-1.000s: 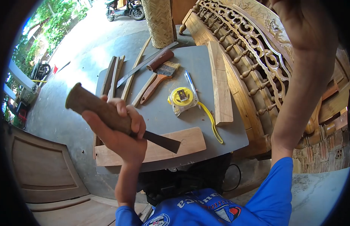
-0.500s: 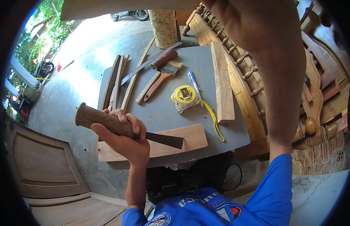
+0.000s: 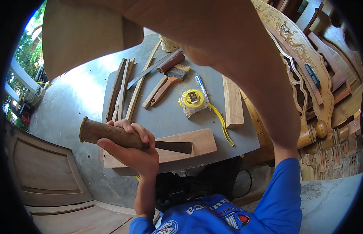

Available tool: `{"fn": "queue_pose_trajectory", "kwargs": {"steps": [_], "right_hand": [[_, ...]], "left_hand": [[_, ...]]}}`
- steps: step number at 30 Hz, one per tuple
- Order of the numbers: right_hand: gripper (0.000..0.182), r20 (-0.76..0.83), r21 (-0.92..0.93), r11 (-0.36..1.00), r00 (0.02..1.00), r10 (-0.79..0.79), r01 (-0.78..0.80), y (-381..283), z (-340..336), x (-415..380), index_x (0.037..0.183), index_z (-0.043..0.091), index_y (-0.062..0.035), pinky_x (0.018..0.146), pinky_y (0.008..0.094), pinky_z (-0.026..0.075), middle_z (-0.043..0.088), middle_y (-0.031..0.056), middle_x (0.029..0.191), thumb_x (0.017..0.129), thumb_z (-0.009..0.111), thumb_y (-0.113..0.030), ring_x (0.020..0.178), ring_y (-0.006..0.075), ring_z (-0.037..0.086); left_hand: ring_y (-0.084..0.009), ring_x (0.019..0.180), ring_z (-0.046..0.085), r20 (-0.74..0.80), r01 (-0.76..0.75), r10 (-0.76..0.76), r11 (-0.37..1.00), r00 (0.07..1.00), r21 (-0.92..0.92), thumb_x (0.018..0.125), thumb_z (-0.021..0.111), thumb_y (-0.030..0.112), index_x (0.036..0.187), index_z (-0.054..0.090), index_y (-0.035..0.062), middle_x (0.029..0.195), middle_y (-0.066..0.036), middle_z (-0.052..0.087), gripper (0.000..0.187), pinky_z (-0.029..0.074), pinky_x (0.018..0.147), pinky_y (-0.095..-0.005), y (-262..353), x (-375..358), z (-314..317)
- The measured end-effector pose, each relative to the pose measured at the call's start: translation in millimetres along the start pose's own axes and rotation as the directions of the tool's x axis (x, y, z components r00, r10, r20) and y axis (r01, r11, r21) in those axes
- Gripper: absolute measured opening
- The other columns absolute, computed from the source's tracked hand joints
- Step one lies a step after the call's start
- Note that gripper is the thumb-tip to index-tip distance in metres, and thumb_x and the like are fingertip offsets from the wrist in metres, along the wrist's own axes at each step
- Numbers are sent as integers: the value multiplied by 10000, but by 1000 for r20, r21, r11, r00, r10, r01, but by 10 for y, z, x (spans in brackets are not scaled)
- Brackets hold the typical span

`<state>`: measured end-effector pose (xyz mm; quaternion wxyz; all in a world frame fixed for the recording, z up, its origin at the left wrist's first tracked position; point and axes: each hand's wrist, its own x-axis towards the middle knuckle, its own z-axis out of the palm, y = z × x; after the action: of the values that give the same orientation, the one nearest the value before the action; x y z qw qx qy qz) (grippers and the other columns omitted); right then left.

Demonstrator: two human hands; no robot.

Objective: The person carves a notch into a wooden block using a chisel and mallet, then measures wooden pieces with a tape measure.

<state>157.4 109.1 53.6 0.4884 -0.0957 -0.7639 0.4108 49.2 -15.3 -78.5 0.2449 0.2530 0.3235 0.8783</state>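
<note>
My left hand [image 3: 136, 148] is wrapped round the brown wooden handle of a chisel [image 3: 107, 133], palm up. The chisel's dark flat blade points right, over a thick wooden board [image 3: 205, 141] along the table's near edge; whether they touch is unclear. Close to the camera, my right hand [image 3: 169, 23] is raised across the top of the view, partly cut off. A large smooth wooden piece [image 3: 82, 37] extends left from it and appears held; the fingers are mostly hidden.
On the grey table [image 3: 171, 113] lie a yellow tape measure [image 3: 192, 98], a blue pen [image 3: 200, 82], a brush [image 3: 166, 86], a brown cylinder [image 3: 171, 62], a saw blade [image 3: 150, 70], narrow strips [image 3: 120, 93] and a block [image 3: 233, 103]. Carved furniture [image 3: 320, 70] stands right.
My right hand and the large wooden piece have swung left and lower in view, covering more of the upper area. My left hand and the chisel have shifted slightly right and down.
</note>
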Motion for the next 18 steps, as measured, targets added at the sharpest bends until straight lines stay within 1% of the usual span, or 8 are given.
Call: {"fn": "queue_pose_trajectory", "kwargs": {"steps": [1,4,10,12,18], "right_hand": [[575,-7,8,1000,1000,0,1,11,5,-2,1119,471,-2,710,307,517,569,180,986,671,693,-288,884,266,602],[573,-18,22,1000,1000,-7,8,39,15,-11,1114,478,-3,712,306,516,573,179,984,668,695,-290,882,267,603],[569,-31,33,999,999,-6,7,54,47,-26,1105,493,-3,716,304,513,581,178,979,660,698,-293,879,267,606],[568,-32,28,1000,999,-6,7,39,85,-34,1102,498,-3,717,304,512,583,177,978,658,699,-295,878,267,607],[564,-10,11,1000,1000,0,0,21,162,12,1092,512,-3,721,302,510,591,176,973,651,702,-298,875,267,610]], "left_hand": [[-69,461,441,-3,-17,17,1000,1000,-16,857,370,569,1053,360,79,737,-24,439,528,328,290,-156,-8,-1,3],[-65,464,443,-25,-45,44,999,999,-22,856,370,571,1047,357,78,741,-21,441,529,322,286,-153,-29,9,-8],[-62,456,440,4,-45,45,998,999,-33,856,368,574,1041,356,76,736,-24,442,531,319,277,-148,-34,19,-29],[-61,452,439,-11,-46,46,999,999,-24,854,370,575,1038,357,73,732,-25,442,534,318,276,-147,-25,8,-6],[-61,442,442,4,-55,56,998,998,-25,849,375,581,1040,356,69,728,-25,442,547,321,273,-147,-30,11,-22]]}}
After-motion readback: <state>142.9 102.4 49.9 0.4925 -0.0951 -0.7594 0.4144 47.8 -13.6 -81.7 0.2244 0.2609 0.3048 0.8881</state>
